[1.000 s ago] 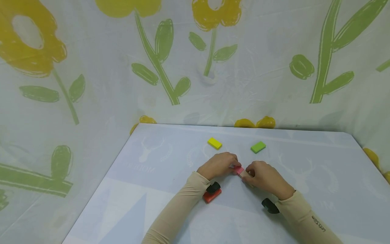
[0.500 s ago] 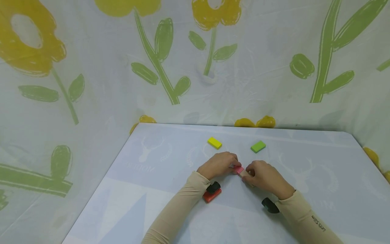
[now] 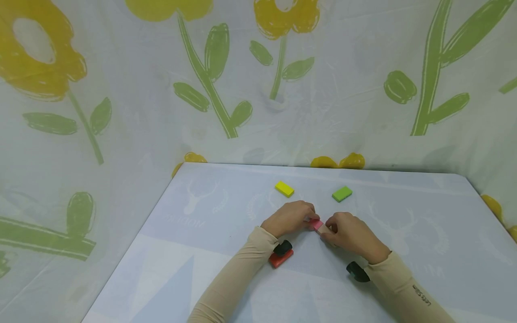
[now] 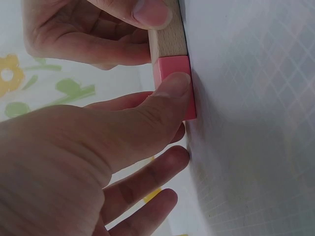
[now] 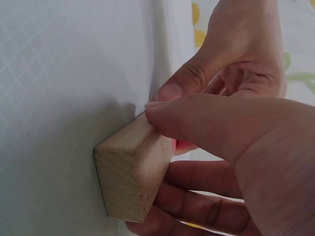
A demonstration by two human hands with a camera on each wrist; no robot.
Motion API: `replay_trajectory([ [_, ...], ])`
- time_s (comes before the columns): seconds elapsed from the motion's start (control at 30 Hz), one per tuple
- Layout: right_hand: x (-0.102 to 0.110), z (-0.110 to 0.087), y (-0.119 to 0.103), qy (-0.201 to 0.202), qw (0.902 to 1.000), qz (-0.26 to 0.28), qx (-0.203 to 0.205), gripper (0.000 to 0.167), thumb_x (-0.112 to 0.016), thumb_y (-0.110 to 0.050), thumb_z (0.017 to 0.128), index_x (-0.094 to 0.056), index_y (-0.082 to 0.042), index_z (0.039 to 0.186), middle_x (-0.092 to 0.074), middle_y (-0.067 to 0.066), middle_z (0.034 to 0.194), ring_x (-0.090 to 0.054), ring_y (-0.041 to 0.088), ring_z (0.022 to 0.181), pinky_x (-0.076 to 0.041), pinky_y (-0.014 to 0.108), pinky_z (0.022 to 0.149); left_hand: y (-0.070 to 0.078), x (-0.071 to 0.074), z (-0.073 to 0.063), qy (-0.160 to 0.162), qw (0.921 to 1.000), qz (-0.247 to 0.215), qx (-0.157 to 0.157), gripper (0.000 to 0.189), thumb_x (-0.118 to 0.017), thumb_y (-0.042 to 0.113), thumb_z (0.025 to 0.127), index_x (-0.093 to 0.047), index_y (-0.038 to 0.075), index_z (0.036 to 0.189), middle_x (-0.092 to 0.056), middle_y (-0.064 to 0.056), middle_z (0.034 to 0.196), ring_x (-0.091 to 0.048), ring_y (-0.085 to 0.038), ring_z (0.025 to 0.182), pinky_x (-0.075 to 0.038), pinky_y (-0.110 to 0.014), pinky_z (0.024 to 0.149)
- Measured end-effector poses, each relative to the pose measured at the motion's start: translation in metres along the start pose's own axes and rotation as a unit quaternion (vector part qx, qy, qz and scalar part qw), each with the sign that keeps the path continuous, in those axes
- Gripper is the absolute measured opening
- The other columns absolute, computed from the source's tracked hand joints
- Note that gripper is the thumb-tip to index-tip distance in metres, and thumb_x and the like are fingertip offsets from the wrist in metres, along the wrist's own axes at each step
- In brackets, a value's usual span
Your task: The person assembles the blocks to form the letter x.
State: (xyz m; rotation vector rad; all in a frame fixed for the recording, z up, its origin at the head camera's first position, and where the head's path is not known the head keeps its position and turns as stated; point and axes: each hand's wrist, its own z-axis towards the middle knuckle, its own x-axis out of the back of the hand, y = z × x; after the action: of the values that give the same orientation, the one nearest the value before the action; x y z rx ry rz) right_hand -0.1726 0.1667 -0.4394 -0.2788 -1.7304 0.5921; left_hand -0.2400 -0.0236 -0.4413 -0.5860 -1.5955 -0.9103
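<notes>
A pink block [image 4: 171,65] and a plain wooden block [image 5: 133,164] lie end to end on the table, at an angle between both hands. My left hand [image 3: 290,219] pinches the pink block between thumb and forefinger, its other fingers spread beside it in the left wrist view. The wooden block is held by my right hand [image 3: 356,236], thumb on one face and fingers along the other. In the left wrist view the two blocks' ends meet with no visible gap. From the head camera, fingers hide much of the wooden block.
A red block [image 3: 281,259] lies beneath my left wrist, partly covered by its black wrist camera [image 3: 282,248]. Farther back are a yellow block [image 3: 284,189] and a green block [image 3: 342,194]. Flower-printed cloth [image 3: 141,58] hangs behind the pale table [image 3: 331,300].
</notes>
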Motion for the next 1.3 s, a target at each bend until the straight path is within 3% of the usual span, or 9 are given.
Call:
replay_trajectory([
  [1.3,0.0041,-0.0013,0.0016,-0.004,0.9999,-0.010,-0.001,0.028,-0.079,-0.030,0.091,-0.078,-0.005,0.104,-0.060,-0.002,0.071,-0.052,0.014,0.066,-0.044,0.030,0.058,-0.0007,-0.0009,0.0016,-0.002,1.0000,-0.005,0.006,0.030,-0.079,0.023,0.092,-0.078,0.017,0.121,-0.076,0.006,0.112,-0.067,-0.007,0.100,-0.053,-0.015,0.092],
])
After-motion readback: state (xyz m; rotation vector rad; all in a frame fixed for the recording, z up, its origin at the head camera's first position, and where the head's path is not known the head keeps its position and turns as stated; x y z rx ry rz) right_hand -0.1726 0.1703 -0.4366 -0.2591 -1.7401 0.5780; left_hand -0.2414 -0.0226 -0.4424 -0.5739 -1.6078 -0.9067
